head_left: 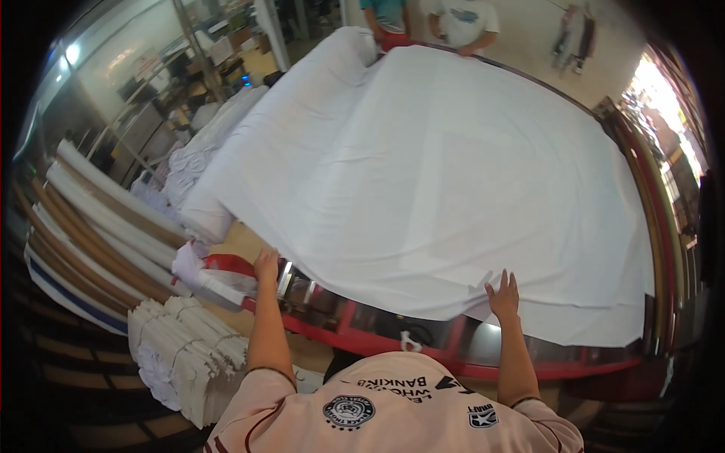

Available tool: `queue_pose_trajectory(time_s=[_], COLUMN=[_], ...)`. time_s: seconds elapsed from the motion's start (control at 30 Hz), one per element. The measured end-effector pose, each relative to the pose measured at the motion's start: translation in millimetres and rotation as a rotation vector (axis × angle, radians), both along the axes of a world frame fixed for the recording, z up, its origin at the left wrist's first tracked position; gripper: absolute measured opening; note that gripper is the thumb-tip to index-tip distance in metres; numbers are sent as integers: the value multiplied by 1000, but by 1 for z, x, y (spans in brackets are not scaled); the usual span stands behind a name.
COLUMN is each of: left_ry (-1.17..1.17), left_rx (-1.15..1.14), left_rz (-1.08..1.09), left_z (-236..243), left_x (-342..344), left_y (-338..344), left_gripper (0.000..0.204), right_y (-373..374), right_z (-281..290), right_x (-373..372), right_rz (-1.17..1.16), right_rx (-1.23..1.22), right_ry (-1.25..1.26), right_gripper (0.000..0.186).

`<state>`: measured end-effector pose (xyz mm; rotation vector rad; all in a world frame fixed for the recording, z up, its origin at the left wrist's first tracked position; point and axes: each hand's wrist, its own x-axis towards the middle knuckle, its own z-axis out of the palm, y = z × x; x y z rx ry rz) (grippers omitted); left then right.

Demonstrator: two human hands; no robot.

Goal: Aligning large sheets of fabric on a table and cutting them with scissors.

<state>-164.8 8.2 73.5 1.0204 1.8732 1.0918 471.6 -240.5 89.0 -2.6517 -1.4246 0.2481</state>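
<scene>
A wide sheet of white fabric point(362, 174) lies over a long red-framed table point(393, 347), with soft wrinkles toward its near edge. It runs back to a thick white fabric roll point(279, 113) along the left side. My left hand point(266, 266) is closed at the fabric's near left edge, beside the table frame; its fingertips are partly hidden. Farther right, my right hand point(504, 297) rests at the sheet's near edge with fingers spread, holding nothing. Below the fabric's edge, dark glossy panels of the table show.
Two people stand at the table's far end, one in a teal shirt point(387, 15), one in a white shirt point(466, 23). Long tubes and rolls point(91, 226) lean at the left. Tied pale bundles point(185, 351) are stacked near my left arm. A dark rail point(642, 174) borders the right side.
</scene>
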Motion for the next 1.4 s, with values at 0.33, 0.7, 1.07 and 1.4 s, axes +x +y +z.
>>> queue_pose_trajectory(time_s=[0.33,0.7,1.07,1.4], left_ry=[-323,200,204,-99], left_rx=[-209,40,55,178], left_rz=[218,-208,-387,242], left_z=[-7,43,20,39], left_x=[-148,58,99,-53], left_y=[213,206,106,71], left_gripper=[92,56,84,46], right_y=[68,72,71,51], right_z=[25,20,14,21], right_x=[-93,-87,-79,-83], right_rz=[-149,-149,-64,-164], right_rx=[-372,-446,-468,-334], right_ry=[165,217,157,168], right_gripper=[88,96,95,93])
